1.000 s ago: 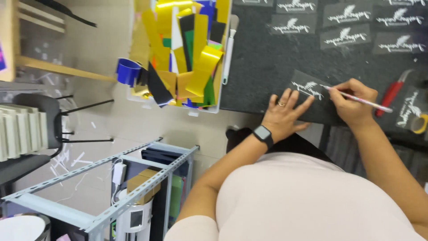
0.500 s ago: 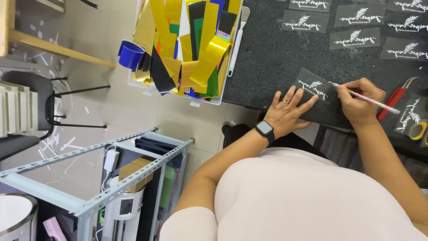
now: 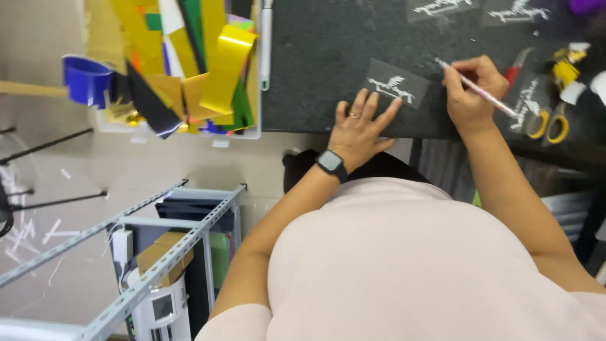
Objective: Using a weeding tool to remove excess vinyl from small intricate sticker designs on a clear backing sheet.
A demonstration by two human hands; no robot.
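Landmark: dark work mat (image 3: 328,69).

Decal (image 3: 396,87), a small dark rectangle with a white winged figure, lies flat near the mat's near edge. Left hand (image 3: 358,129) is spread flat, fingers apart, fingertips pressing the decal's near edge to pin it; nothing gripped. Watch on that wrist, ring on one finger.

Right hand (image 3: 472,88) is closed in a writing grip around a thin tool (image 3: 475,88), tip aimed at the decal's right edge. Whether the tip touches the film, cannot tell.

Step in hand, by my reading: picking fine bits from the cut decal with the tool while the other hand anchors it. Next move would call for steady left-hand pressure and a shallow, light tip so the white figure is not lifted.

Right of the decal on the mat: scissors (image 3: 548,125) with yellow handles. Left of the mat: tray (image 3: 189,63) of coloured film scraps. More decals (image 3: 442,7) at the mat's far edge.
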